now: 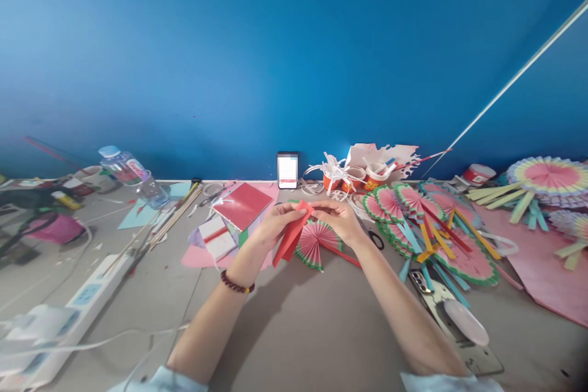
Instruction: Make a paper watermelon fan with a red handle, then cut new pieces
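Head camera looks down on a grey desk (294, 324), where both hands meet near the middle, toward its far edge. The left hand (275, 223) and the right hand (337, 217) each pinch the top of a folded red paper strip (290, 236), fingers closed on it. The strip hangs just above a pink pleated paper fan with green rim (315, 245). More such fans (413, 214) lie toward the right edge. A small white-screened phone (287, 169) stands at the far edge.
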`<state>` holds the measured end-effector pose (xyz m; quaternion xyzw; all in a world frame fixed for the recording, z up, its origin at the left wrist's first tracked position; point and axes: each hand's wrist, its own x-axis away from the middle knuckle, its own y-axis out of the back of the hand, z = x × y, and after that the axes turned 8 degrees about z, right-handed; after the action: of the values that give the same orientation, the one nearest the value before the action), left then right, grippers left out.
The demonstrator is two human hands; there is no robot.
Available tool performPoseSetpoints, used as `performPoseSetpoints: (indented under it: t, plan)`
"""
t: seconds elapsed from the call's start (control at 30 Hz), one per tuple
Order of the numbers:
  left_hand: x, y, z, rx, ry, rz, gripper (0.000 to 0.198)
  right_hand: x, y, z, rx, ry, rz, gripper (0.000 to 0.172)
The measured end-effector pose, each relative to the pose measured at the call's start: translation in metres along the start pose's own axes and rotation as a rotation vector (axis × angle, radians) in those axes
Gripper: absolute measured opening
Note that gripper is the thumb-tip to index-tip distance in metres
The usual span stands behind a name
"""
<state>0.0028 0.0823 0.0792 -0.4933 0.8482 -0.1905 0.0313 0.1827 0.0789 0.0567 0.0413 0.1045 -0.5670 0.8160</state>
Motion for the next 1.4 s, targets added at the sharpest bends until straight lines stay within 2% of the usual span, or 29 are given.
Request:
performPoseSetpoints:
  t: [0.4, 0.67, 0.9, 1.1, 1.23, 1.4]
  plan:
    - [0.0016, -0.0012, -0.0015, 0.068, 0.016, 0.018, 0.027, 0.0001, 0.0007, -0.002, -0.044, 0.044, -0.014, 0.021]
    - [0.0005, 0.0018, 0.0017, 0.025, -0.001, 0.043, 0.027, 0.0, 0.0003, -0.001, -0.021, 0.052, -0.027, 0.02]
    - [0.0014, 0.0004, -0.0001, -0.018, -0.002, 0.015, 0.028, 0.0004, -0.0004, 0.001, -0.011, 0.046, -0.02, 0.018]
    - [0.0014, -0.0022, 0.0013, -0.153, -0.074, -0.046, 0.035, 0.0001, 0.0048, 0.006, 0.021, -0.025, 0.006, 0.026]
    - [0.002, -0.0049, 0.0027, -0.301, -0.116, -0.089, 0.036, -0.0005, 0.0062, 0.0064, 0.107, -0.101, 0.018, 0.023]
    - [0.0021, -0.0068, 0.0028, -0.388, -0.127, -0.126, 0.035, -0.0019, 0.006, 0.0026, 0.184, -0.091, 0.033, 0.022]
